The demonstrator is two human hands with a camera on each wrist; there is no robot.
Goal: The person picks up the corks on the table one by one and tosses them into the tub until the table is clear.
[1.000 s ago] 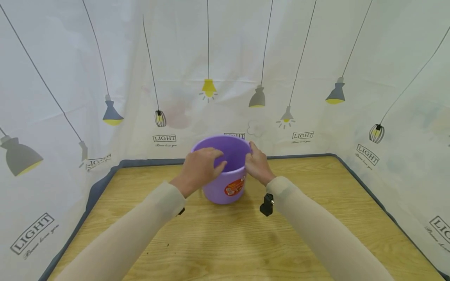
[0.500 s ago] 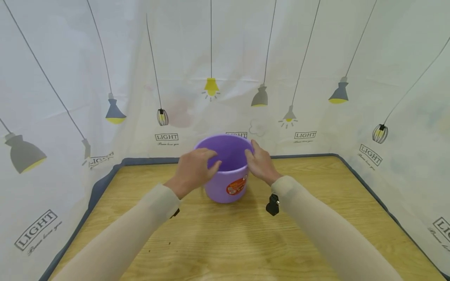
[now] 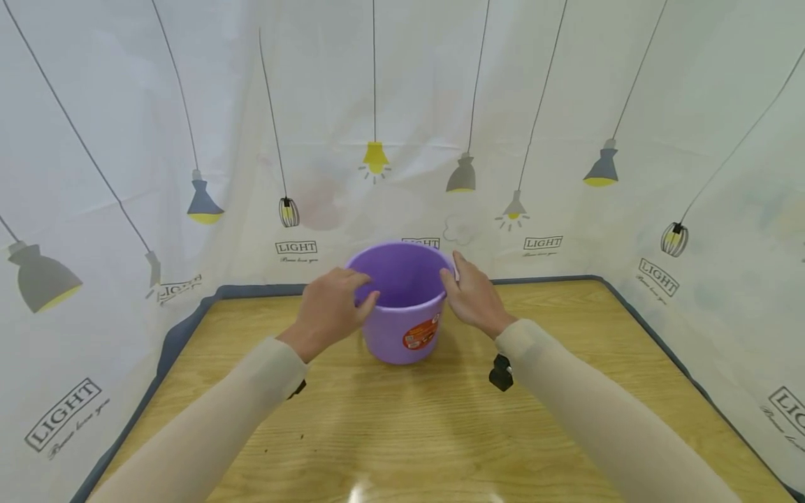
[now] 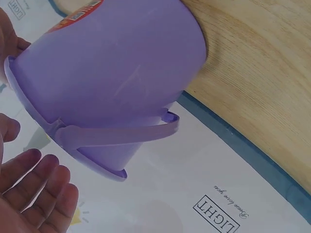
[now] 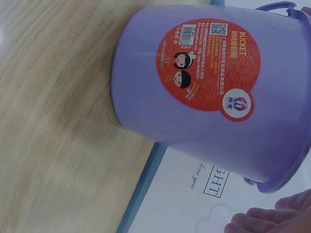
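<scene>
A purple plastic bucket (image 3: 385, 339) stands upright on the wooden table, its mouth facing up. A red oval label (image 5: 209, 68) is stuck on its wall. The bucket's purple handle (image 4: 126, 135) hangs down along its side in the left wrist view. At the left of the rim is my left hand (image 3: 330, 307), fingers loosely bent; the left wrist view shows these fingers (image 4: 62, 196) apart from the bucket. My right hand (image 3: 474, 299) is by the right of the rim with relaxed fingers, and a small gap separates it from the rim in the right wrist view.
The wooden table (image 3: 402, 433) has a dark blue border (image 3: 541, 279) along its back and sides. A white cloth (image 3: 415, 91) printed with hanging lamps rises behind and at both sides. Black wrist cameras (image 3: 501, 372) hang below the sleeves.
Both hands have come away from the bucket's rim and spread apart, the left one moving left and the right one right. The bucket stays where it was.
</scene>
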